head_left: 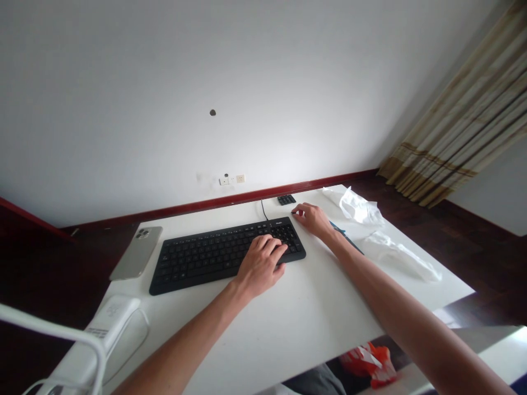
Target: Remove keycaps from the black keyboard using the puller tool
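A black keyboard lies on the white table, its cable running toward the wall. My left hand rests flat on the keys at the keyboard's right end, fingers apart, holding nothing. My right hand sits just beyond the keyboard's far right corner. Its fingertips are drawn together in a pinch at the table surface, and what they hold, if anything, is too small to make out. A small black block of keys lies a little past that hand near the table's back edge.
A phone lies face down left of the keyboard. Crumpled white plastic bags and a thin blue object lie on the right side. A white device stands at the near left corner. Red packaging lies below the table.
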Demonstrator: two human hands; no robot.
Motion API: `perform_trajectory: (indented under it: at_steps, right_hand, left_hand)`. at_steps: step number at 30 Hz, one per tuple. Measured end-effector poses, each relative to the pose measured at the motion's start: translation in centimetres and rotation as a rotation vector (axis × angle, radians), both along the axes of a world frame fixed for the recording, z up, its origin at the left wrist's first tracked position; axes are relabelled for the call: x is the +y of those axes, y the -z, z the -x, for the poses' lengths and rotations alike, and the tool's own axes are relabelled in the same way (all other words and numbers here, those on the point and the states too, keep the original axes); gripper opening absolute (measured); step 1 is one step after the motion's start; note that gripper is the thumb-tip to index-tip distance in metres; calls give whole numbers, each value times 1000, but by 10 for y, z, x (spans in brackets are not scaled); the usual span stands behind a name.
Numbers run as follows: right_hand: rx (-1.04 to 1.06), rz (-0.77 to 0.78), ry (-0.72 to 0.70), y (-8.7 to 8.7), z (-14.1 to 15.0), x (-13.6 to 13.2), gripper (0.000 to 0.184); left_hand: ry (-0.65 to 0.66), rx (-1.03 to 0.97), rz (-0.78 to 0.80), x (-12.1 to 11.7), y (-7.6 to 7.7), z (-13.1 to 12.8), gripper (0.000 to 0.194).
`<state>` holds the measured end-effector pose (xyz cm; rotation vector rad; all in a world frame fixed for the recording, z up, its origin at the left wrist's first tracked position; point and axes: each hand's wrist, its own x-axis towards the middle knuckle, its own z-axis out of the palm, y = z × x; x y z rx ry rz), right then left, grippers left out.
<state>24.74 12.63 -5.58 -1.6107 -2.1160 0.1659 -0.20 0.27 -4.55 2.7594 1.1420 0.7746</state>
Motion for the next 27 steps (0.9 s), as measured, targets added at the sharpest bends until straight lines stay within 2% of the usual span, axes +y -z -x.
perform_trajectory:
  at_steps: [3, 6, 11, 17, 22, 27]
  right_hand:
    - [24, -8, -143, -5, -5, -3, 18]
    - [66, 16, -220, -9, -10, -4, 13]
    - [75, 142, -249, -17, -16, -4, 11]
    - [50, 206, -266, -31, -18, -11, 9]
    - [101, 224, -271, -34, -20, -13, 17]
    - [154, 293, -346, -37, -20, -15, 18]
  left_hand:
    - [4, -2, -7, 0, 0, 1, 38]
    - [8, 1, -10, 0, 0, 1, 35]
    - [-9, 3, -2, 1, 0, 2, 35]
    - [14, 27, -6, -3, 0, 0, 38]
    - [30, 63, -15, -12, 0, -9, 41]
    - [12, 87, -1, -15, 1, -13, 44]
